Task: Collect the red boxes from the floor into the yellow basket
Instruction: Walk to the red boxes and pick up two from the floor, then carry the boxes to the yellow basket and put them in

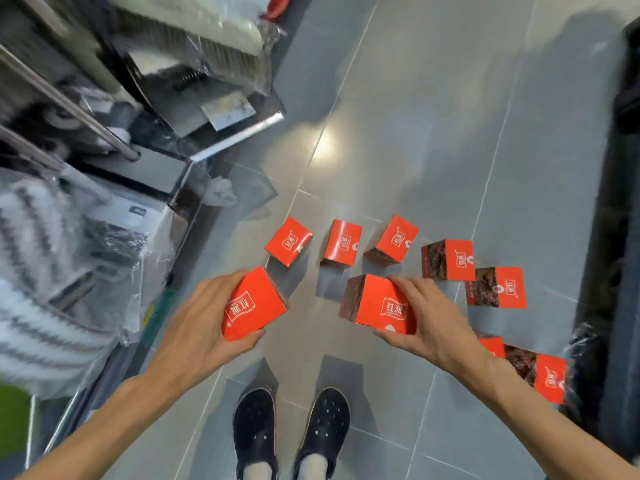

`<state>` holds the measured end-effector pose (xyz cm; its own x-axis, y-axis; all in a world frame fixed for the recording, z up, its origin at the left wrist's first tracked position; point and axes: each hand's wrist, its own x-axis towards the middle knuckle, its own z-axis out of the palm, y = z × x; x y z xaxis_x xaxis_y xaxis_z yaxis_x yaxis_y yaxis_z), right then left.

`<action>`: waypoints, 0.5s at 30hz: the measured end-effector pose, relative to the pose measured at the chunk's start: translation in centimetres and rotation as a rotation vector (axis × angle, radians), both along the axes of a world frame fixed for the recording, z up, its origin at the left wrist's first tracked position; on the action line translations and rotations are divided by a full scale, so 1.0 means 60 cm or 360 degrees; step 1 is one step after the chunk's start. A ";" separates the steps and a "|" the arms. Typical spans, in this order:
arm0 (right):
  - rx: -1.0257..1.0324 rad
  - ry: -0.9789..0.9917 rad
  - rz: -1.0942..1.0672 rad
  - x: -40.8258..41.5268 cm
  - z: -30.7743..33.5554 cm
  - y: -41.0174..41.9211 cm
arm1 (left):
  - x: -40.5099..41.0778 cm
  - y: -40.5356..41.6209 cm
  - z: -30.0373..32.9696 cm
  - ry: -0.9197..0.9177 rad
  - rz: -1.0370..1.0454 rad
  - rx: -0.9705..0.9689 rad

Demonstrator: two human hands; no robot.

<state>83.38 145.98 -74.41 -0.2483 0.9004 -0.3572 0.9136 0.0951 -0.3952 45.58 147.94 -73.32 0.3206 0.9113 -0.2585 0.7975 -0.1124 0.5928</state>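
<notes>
My left hand point(204, 317) grips a red box point(254, 304) with white lettering, held above the grey tiled floor. My right hand point(427, 322) grips a second red box point(379, 304), fingers over its top and thumb under its near edge. Several more red boxes lie on the floor beyond and to the right: one at the far left point(289, 241), one in the middle point(341, 241), one tilted point(394, 239), two further right point(448, 259) point(497, 287), and two near my right forearm point(549, 377) point(493, 346). No yellow basket is visible.
Metal shelving point(114, 140) with plastic-wrapped goods fills the left side. A dark cabinet or counter point(620, 237) runs along the right edge. My two black shoes point(291, 431) stand on the tiles below the hands. A green patch point(12, 417) shows at the lower left.
</notes>
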 end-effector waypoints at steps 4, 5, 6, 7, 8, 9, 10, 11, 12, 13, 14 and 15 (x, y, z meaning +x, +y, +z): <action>0.0253 0.0064 -0.0067 -0.034 0.262 0.061 | -0.003 0.046 0.235 -0.0023 0.0079 0.0192; 0.0297 0.0086 -0.0103 -0.043 0.329 0.074 | -0.006 0.056 0.298 -0.0011 0.0117 0.0246; 0.0333 0.0120 -0.0134 -0.053 0.397 0.083 | -0.009 0.064 0.362 -0.0004 0.0147 0.0298; 0.0377 0.0162 -0.0152 -0.061 0.463 0.092 | -0.012 0.070 0.426 -0.0003 0.0166 0.0354; 0.0430 0.0203 -0.0152 -0.069 0.528 0.101 | -0.015 0.076 0.492 -0.0007 0.0175 0.0417; 0.0478 0.0229 -0.0142 -0.077 0.593 0.109 | -0.019 0.079 0.556 -0.0008 0.0184 0.0466; 0.0516 0.0237 -0.0123 -0.086 0.658 0.117 | -0.025 0.079 0.620 -0.0009 0.0196 0.0517; 0.0549 0.0231 -0.0081 -0.095 0.720 0.125 | -0.033 0.077 0.679 -0.0010 0.0205 0.0565; 0.0575 0.0231 -0.0027 -0.104 0.779 0.130 | -0.042 0.071 0.736 -0.0005 0.0210 0.0606; 0.0608 0.0248 0.0021 -0.113 0.834 0.135 | -0.052 0.065 0.789 0.0013 0.0219 0.0650; 0.0653 0.0270 0.0058 -0.123 0.888 0.140 | -0.061 0.059 0.836 0.0047 0.0235 0.0710; 0.0680 0.0287 0.0093 -0.134 0.938 0.141 | -0.068 0.047 0.881 0.0076 0.0277 0.0743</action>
